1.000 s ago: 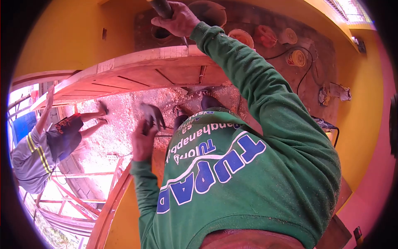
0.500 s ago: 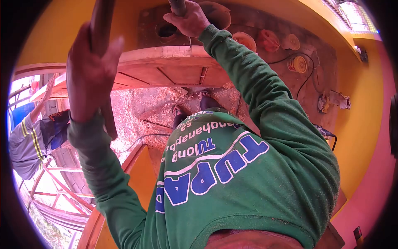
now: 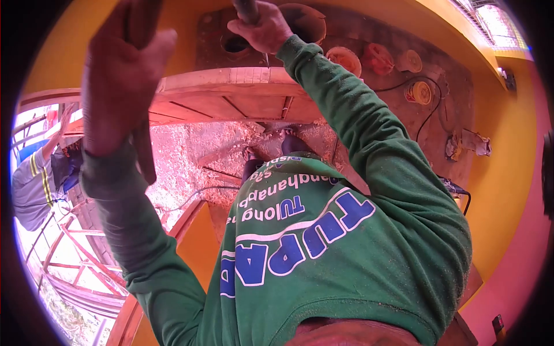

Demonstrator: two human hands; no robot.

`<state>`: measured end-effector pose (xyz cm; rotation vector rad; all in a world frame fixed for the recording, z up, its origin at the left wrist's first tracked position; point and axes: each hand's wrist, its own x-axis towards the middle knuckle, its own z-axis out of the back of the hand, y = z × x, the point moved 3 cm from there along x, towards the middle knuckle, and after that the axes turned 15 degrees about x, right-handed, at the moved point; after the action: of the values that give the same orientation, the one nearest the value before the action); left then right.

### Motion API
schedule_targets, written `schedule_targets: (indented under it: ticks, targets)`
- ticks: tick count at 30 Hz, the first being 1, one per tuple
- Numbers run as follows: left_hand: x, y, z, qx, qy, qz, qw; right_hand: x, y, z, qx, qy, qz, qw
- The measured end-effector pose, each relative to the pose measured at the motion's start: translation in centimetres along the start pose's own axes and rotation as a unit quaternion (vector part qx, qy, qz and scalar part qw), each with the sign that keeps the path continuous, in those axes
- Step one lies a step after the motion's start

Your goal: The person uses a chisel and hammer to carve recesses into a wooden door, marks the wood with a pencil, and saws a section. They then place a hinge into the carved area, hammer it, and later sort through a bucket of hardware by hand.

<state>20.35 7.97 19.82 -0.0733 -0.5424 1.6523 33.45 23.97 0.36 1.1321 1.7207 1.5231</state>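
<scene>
My left hand (image 3: 118, 86), slightly blurred, is raised at the left with its fingers closed round a dark wooden bar (image 3: 144, 153). The bar's upper end runs out at the top edge. At the top centre my right hand (image 3: 265, 29) grips the thick dark handle of a chisel (image 3: 247, 10). Its thin blade points down from the fist to the pale edge of a panelled wooden door (image 3: 231, 76). The door stands on edge across the space in front of me, its grooved face towards my legs.
Wood shavings (image 3: 184, 144) cover the floor round my feet. Beyond the door stand buckets (image 3: 344, 60), a yellow tub (image 3: 418, 93) and a black cable (image 3: 430, 118). At the left another person (image 3: 34, 187) in a grey shirt bends near wooden framing (image 3: 86, 259). A yellow wall (image 3: 513, 155) is at the right.
My left hand and the wooden bar have moved up and to the left. The right hand keeps its hold on the chisel at the door's edge. The view has shifted slightly.
</scene>
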Motion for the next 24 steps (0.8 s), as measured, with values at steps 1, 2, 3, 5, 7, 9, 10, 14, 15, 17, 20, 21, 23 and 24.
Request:
schedule_targets:
  ticks: [1,2,3,5,7,9,10,14,15,17,20,21,23,24]
  targets:
    - [-0.6,0.2,-1.0,-0.009,-0.014,-0.029,0.999,0.0,1.7,-0.3,0.025,-0.021,-0.042,0.999]
    - [-1.3,0.3,-1.8,-0.018,-0.024,-0.057,0.998,-0.4,4.4,-0.4,-0.003,-0.033,-0.021,0.999]
    - [-1.6,0.5,-2.4,-0.018,0.006,-0.044,0.999,-0.4,4.6,-0.3,-0.065,-0.025,0.039,0.997]
    - [-2.0,1.1,-3.4,-0.019,0.033,-0.028,0.999,0.3,2.7,0.6,-0.225,0.000,0.198,0.954]
    - [-2.2,1.8,-4.1,-0.028,0.052,-0.014,0.998,0.4,0.6,0.7,-0.275,0.034,0.251,0.927]
    - [-2.3,1.9,-4.3,-0.025,0.052,-0.020,0.998,0.2,-0.6,0.5,-0.175,0.052,0.148,0.972]
    - [-2.4,1.9,-4.3,-0.024,0.053,-0.024,0.998,0.2,-1.1,0.4,-0.122,0.054,0.088,0.987]
    - [-2.7,2.3,-4.6,-0.030,0.063,-0.006,0.998,0.6,-1.7,0.0,-0.320,0.067,0.270,0.906]
    - [-2.8,2.3,-4.6,-0.028,0.067,-0.003,0.997,0.2,-1.8,-0.6,-0.457,0.065,0.416,0.783]
    - [-2.9,2.4,-4.8,-0.028,0.071,0.000,0.997,0.6,-2.4,-0.9,-0.482,0.064,0.336,0.807]
    - [-3.0,2.4,-5.1,-0.025,0.077,-0.001,0.997,-0.5,-0.1,-2.1,-0.683,0.045,0.365,0.631]
    - [-3.1,2.4,-5.0,-0.021,0.083,0.001,0.996,-0.4,-0.2,-1.9,-0.622,0.071,0.338,0.703]
    - [-3.1,2.4,-5.0,-0.015,0.090,0.004,0.996,0.8,-2.7,-0.9,-0.284,0.140,0.193,0.929]
    - [-3.1,2.4,-5.0,-0.014,0.092,0.004,0.996,1.1,-3.6,-0.8,0.019,0.172,0.055,0.983]
